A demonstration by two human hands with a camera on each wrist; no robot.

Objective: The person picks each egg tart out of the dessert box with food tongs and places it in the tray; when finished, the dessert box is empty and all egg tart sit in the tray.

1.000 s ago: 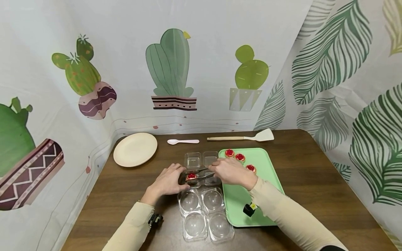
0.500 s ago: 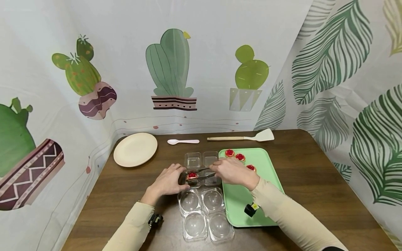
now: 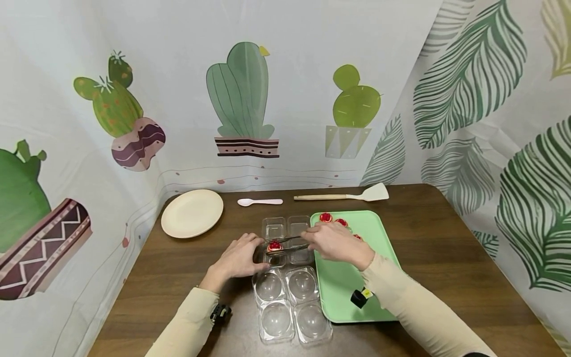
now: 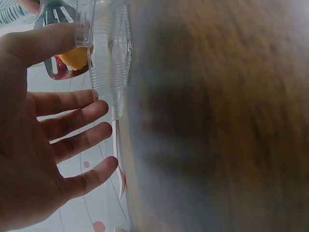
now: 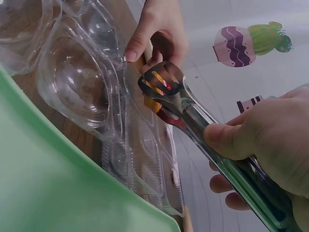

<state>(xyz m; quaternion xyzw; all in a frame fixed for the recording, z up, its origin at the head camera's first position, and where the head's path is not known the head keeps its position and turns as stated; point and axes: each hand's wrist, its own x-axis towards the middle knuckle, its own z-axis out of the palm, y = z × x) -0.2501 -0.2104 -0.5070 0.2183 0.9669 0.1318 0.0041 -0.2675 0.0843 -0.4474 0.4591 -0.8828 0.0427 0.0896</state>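
My right hand (image 3: 332, 242) grips metal tongs (image 5: 198, 128) with slotted ends. Between those ends is a small red-topped tart (image 3: 274, 246) with a yellow base, over the near-left cup of a clear plastic container (image 3: 300, 255). Whether the tart touches the cup is hard to tell. My left hand (image 3: 240, 255) is at the container's left side, fingers nearly straight and spread. In the left wrist view its thumb (image 4: 53, 42) and some fingertips touch the container's edge. The domed lid (image 3: 290, 305) lies folded open toward me.
Right of the container lies a green tray (image 3: 339, 297) holding several tarts (image 3: 325, 217), some partly behind my right hand. Along the back are a cream plate (image 3: 192, 213), a small white spoon (image 3: 260, 202) and a wooden-handled spatula (image 3: 341, 195). A patterned cloth hangs behind.
The tongs and the tart have shifted slightly right and away from me within the head view. My right hand has moved a little right with them. The left hand stays in place.
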